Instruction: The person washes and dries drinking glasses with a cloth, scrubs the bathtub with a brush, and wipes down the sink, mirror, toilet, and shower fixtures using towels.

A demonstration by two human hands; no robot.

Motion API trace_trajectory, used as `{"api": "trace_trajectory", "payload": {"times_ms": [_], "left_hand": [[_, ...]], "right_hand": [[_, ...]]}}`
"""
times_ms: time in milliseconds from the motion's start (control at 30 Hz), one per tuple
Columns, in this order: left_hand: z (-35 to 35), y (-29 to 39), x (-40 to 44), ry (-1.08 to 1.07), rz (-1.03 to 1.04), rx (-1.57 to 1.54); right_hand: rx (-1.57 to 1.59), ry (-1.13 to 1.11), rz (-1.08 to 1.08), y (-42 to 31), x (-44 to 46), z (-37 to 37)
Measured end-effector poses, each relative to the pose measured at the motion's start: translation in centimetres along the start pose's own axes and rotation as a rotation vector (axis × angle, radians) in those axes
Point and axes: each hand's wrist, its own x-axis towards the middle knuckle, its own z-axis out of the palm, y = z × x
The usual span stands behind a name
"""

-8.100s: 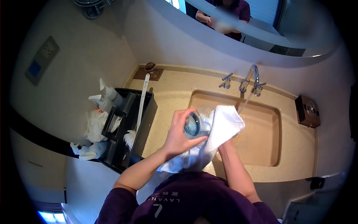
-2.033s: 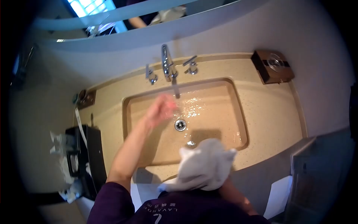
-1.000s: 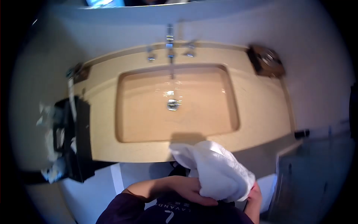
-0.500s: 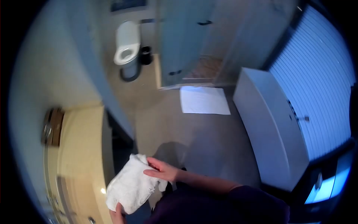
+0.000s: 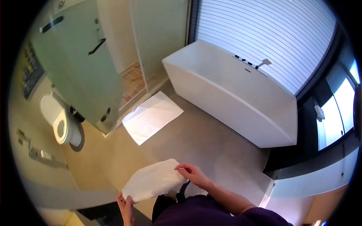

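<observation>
A white towel, folded or bunched into a flat bundle, is held between my two hands in front of my body. My left hand grips its lower left corner, with the thumb on top and the fingers at the edge. At the upper right corner my right hand pinches the cloth between thumb and bent fingers. The towel hangs above the floor, and its underside is hidden.
A white mat lies on the grey floor before the glass shower door. To the right stands a white bathtub with a tap. A toilet is at left, beside a dark bin.
My view has turned right, from the counter and toilet toward the bathtub. The towel is now flatter and more stretched out between my hands, which still hold it.
</observation>
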Motion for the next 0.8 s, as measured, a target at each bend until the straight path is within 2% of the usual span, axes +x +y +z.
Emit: {"api": "trace_trajectory", "payload": {"times_ms": [67, 133, 200, 333, 400, 433, 533, 567, 667, 700, 733, 800], "left_hand": [[4.6, 1.8, 3.4, -0.094, -0.055, 0.13], [8.4, 1.6, 7.7, -0.182, 0.019, 0.178], [13.4, 2.3, 12.1, -0.272, 0.086, 0.209], [24.0, 3.7, 19.7, -0.381, 0.027, 0.314], [28.7, 4.9, 23.3, -0.433, 0.013, 0.33], [31.2, 5.5, 24.5, -0.451, 0.006, 0.327], [38.6, 8.5, 28.1, -0.562, 0.018, 0.447], [40.7, 9.1, 29.5, -0.628, 0.016, 0.429], [47.6, 10.6, 32.6, -0.822, -0.013, 0.408], [50.1, 11.4, 32.8, -0.889, -0.035, 0.428], [52.3, 11.9, 33.0, -0.952, -0.06, 0.45], [56.8, 11.7, 33.1, -1.08, 0.017, 0.603]], "right_hand": [[0.021, 0.169, 0.018, 0.0, 0.7, -3.4], [0.073, 0.348, 0.022, 0.8, 1.6, -6.2], [0.076, 0.418, 0.08, 1.0, 2.8, -8.5], [0.042, 0.483, 0.242, 0.3, 6.7, -14.6], [-0.005, 0.504, 0.246, -1.8, 9.1, -16.7], [-0.039, 0.506, 0.247, -3.0, 10.1, -18.3], [-0.462, 0.555, 0.063, -2.9, 12.0, -23.0], [-0.583, 0.621, 0.196, -5.7, 12.6, -23.7], [-0.602, 0.693, 0.361, -5.5, 12.8, -27.0], [-0.544, 0.796, 0.147, -4.5, 12.7, -27.7], [-0.483, 0.857, 0.139, -4.4, 13.0, -28.8], [-0.353, 0.97, 0.135, -4.7, 13.9, -31.0]]}}
